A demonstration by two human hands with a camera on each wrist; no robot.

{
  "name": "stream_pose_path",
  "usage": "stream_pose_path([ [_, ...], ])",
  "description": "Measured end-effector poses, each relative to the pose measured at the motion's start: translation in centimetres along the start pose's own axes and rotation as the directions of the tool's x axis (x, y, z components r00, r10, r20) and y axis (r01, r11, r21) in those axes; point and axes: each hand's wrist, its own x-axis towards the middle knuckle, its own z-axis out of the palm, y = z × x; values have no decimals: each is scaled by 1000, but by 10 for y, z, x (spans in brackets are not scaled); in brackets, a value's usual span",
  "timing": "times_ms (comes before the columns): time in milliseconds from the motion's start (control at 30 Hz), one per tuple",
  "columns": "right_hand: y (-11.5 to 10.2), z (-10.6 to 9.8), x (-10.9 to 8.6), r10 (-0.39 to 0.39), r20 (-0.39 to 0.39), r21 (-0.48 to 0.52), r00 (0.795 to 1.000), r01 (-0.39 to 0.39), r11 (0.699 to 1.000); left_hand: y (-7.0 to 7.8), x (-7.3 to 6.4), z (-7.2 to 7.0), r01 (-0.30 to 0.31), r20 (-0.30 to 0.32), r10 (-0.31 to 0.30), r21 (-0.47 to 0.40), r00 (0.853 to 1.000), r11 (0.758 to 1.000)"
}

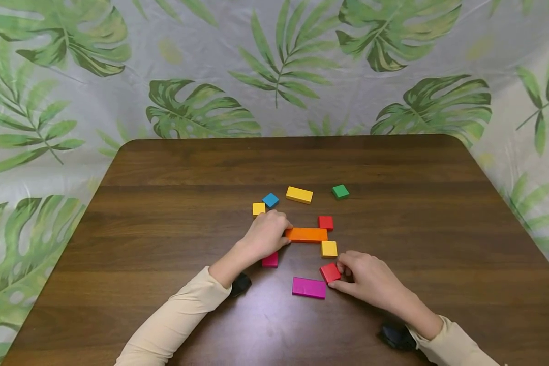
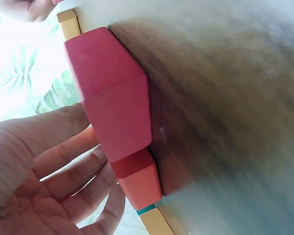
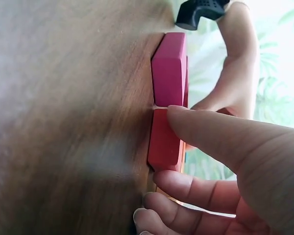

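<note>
My left hand [image 1: 265, 234] pinches the left end of a long orange block [image 1: 307, 235] between thumb and fingers. Just below that hand lies a pink block [image 1: 270, 260], which fills the middle of the left wrist view, with a coral-red block [image 2: 141, 183] beside it. My right hand [image 1: 370, 277] holds a red block [image 1: 330, 273], thumb on its near side and index finger at the far side. Close to the red block is a long magenta block [image 1: 308, 288]. A yellow square block [image 1: 329, 249] touches the orange block's right end, near a second red block [image 1: 326, 222].
Farther back on the brown wooden table [image 1: 393, 178] lie a blue block [image 1: 270, 200], a small yellow block [image 1: 258, 209], a long yellow block [image 1: 299, 194] and a green block [image 1: 340, 191]. A leaf-patterned sheet [image 1: 302, 66] hangs behind the table.
</note>
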Motion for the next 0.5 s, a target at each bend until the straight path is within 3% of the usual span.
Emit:
stream_pose_path([
  [200, 3, -1, 2, -22, -2, 18, 1000, 22, 1000, 1, 0, -1, 3, 3, -3, 3, 1000, 1000],
  [500, 0, -3, 0, 25, -12, 23, 1000, -25, 999, 0, 1, 0, 4, 6, -4, 0, 1000, 1000],
])
